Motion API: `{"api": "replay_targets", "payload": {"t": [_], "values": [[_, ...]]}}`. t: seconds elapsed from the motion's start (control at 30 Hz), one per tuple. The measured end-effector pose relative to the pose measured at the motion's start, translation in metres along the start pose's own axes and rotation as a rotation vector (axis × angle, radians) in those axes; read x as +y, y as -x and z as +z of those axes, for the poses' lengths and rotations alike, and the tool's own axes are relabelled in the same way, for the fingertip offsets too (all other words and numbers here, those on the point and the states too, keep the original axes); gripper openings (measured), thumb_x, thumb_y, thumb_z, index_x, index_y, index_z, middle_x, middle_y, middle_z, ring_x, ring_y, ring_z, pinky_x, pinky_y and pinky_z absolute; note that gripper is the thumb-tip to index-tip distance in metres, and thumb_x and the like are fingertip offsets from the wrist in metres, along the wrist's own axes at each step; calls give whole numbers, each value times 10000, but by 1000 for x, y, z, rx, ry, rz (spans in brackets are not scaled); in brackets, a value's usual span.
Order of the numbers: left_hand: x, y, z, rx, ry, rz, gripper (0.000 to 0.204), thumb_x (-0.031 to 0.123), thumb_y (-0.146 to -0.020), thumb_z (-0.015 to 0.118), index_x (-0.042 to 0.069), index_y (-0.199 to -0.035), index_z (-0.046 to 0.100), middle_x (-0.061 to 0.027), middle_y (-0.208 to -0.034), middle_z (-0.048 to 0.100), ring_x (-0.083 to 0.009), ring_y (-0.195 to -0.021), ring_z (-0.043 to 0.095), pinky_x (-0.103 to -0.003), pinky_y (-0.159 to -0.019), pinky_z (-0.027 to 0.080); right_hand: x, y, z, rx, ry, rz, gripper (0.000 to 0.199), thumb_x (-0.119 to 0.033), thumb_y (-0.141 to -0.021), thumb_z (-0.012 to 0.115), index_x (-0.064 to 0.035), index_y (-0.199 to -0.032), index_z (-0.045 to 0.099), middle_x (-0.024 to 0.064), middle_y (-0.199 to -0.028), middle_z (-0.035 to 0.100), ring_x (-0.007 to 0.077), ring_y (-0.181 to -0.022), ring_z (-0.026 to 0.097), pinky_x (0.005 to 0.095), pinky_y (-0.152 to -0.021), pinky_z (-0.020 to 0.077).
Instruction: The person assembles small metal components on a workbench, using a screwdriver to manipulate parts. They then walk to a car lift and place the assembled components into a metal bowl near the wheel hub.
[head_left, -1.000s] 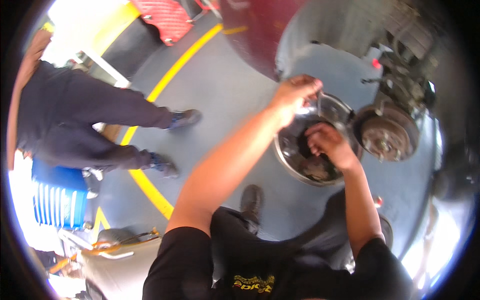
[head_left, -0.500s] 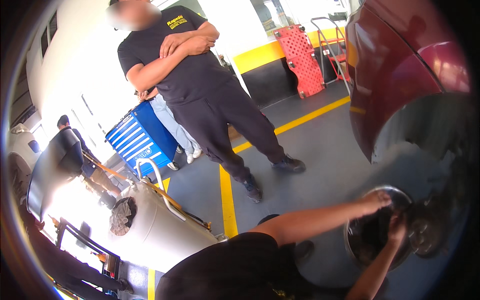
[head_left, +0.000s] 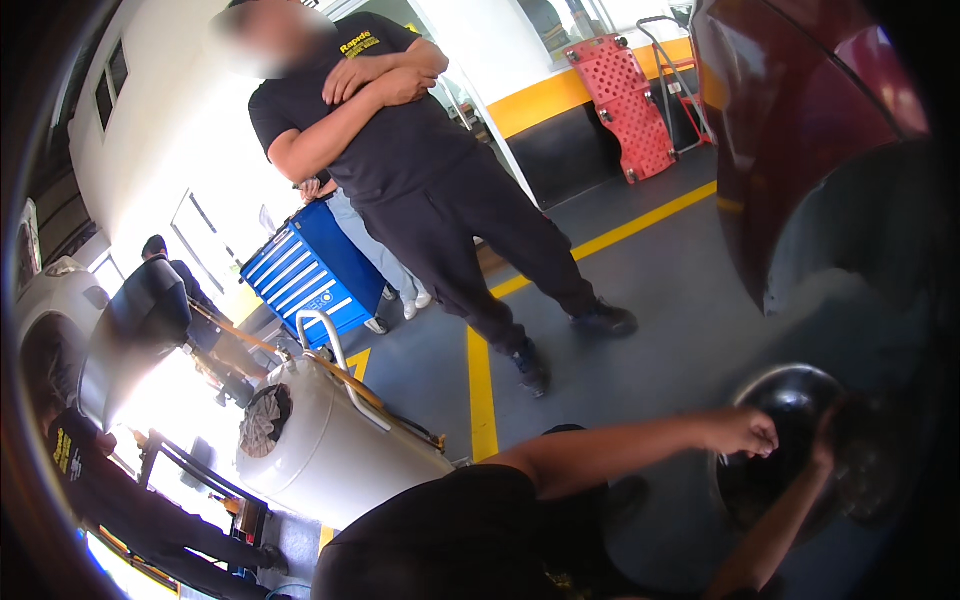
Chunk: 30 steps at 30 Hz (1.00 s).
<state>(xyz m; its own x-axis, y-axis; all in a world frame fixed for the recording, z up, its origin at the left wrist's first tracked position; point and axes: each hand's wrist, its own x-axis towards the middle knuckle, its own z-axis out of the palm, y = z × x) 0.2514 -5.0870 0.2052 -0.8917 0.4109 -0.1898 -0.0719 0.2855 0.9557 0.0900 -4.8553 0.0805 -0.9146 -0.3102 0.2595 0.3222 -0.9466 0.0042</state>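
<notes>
low on the right side of the head view, i see both hands on a dark round wheel rim (head_left: 790,440) lying on the grey floor (head_left: 660,300), under the red car body (head_left: 800,130). left hand (head_left: 742,432) is at the rim's left edge, fingers curled over the lip, grasping it. right hand (head_left: 828,440) sits further right on the rim; it's in shadow (heavy vignette there), so i cannot tell if it's clenched or loose. both forearms come up from the bottom edge. far left of the rim, a person in black (head_left: 430,170) stands with arms crossed, feet near a yellow floor line (head_left: 482,385). behind them a blue tool cabinet (head_left: 305,270). near left, a white tank on a cart (head_left: 330,450), rag stuffed in its end. red creeper board (head_left: 622,105) leans on the far wall.
</notes>
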Motion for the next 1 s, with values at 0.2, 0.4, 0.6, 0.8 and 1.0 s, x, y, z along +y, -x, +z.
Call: {"api": "replay_targets", "payload": {"t": [0.2,0.4,0.6,0.8,1.0], "values": [[4,1,-15,35,-13,-26,286,199,-1000,647,-11,-1193,665,-75,-1018,740,-133,-875,678,-302,-811,537,-16,-16,-40,-459,-69,87,371,-182,-1043,522,-27,-1380,512,115,-1425,506,244,-1322,429,395,-1135,312],[3,-7,-22,31,-45,-35,286,204,-1006,649,-20,-1183,662,-81,-1032,736,-140,-878,678,-306,-828,542,-35,-16,-101,-289,-71,-19,457,-217,-1028,539,-5,-1430,489,141,-1400,489,289,-1309,441,461,-1123,417],[-9,-12,-23,32,7,19,295,220,-1000,658,-7,-1188,665,-80,-1037,734,-142,-875,674,-312,-812,543,-55,-24,-153,-133,-140,-101,438,-227,-1023,544,2,-1393,498,143,-1382,494,249,-1269,456,445,-1062,475],[-4,-11,-30,12,11,56,382,350,-1002,648,20,-1192,673,-81,-1088,728,-171,-986,687,-337,-878,544,-57,-27,-145,-469,-198,123,496,-248,-1069,480,-15,-1491,366,166,-1539,404,225,-1413,388,436,-1190,336],[2,-7,-28,11,123,-2,312,165,-1023,632,-30,-1266,627,-112,-1163,711,-180,-1087,671,-314,-939,530,-11,-12,-34,-259,-17,-25,442,-350,-1022,542,-78,-1370,555,109,-1179,592,292,-1082,532,512,-975,493]]}}
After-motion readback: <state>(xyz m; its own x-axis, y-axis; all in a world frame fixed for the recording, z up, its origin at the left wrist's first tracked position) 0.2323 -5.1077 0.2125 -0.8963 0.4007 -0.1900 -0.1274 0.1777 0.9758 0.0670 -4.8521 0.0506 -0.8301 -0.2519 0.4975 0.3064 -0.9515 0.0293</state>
